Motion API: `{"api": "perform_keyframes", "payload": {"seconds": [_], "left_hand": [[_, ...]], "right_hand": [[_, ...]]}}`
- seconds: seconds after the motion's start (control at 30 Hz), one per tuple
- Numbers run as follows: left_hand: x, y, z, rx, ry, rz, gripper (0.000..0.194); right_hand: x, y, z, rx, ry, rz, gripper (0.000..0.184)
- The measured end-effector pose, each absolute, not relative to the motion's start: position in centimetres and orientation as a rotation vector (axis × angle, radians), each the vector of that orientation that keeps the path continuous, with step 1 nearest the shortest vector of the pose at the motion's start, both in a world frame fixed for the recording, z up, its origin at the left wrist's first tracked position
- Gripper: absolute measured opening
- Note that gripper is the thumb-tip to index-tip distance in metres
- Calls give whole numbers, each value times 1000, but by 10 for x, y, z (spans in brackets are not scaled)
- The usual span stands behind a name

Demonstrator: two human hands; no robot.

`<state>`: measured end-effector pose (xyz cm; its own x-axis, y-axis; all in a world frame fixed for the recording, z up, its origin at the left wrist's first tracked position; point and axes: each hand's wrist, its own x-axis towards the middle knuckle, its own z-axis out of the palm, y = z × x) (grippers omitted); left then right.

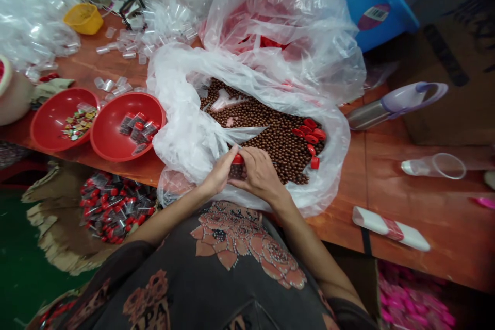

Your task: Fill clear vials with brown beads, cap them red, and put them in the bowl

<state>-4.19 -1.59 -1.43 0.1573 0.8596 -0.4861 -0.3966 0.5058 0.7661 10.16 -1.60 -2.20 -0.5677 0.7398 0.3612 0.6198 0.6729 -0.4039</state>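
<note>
1. Pinching a small tube (237, 170) topped by a red cap (238, 159), the left hand (218, 174) and right hand (260, 174) are closing on it from both sides, with fingers curled rather than spread.
2. The small tube is standing upright between the hands, just over the near edge of a clear plastic bag (181, 113). Fingers are hiding most of its body, so its contents are hard to tell.
3. Brown beads (273, 131) are filling the open bag, and loose caps (311, 139) are lying in a cluster on them, just beyond the right hand.
4. Holding the small tube close to both fingertips appears to be giving steady control, and working over the bag seems a sound way of catching any spill.
5. Two red bowls (127, 126) are sitting on the desk (421, 206) to the left, and capped tubes (114, 206) are heaped on cardboard (50, 216) below its edge.
</note>
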Motion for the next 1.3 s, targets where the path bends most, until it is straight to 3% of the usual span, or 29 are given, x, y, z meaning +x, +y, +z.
{"api": "perform_keyframes", "payload": {"seconds": [0.23,0.5,0.63,0.73,0.9,1.03,1.1,1.17,1.3], "left_hand": [[-46,-15,-15,730,1259,1123,30],[-52,-25,0,733,1249,1076,41],[-106,-4,28,934,1346,1316,48],[-182,18,51,1129,1711,1521,48],[-265,52,76,1708,2391,1152,37],[-224,103,88,2068,2174,1197,27],[-185,141,87,2146,2015,862,28],[-151,182,78,2116,2026,272,28],[-114,241,44,2014,2126,-25,32]], "right_hand": [[99,-12,-18,-992,-2399,356,69],[90,-12,-16,-932,-2429,256,68],[89,-12,-22,-954,-2408,326,89],[93,-9,-34,-1039,-2366,383,86],[99,-6,-55,-1075,-2357,490,72],[96,-7,-66,-1058,-2338,562,67],[95,-7,-69,-1041,-2336,586,64],[99,-6,-70,-1031,-2336,580,58],[120,-7,-72,-1113,-2293,526,49]]}}
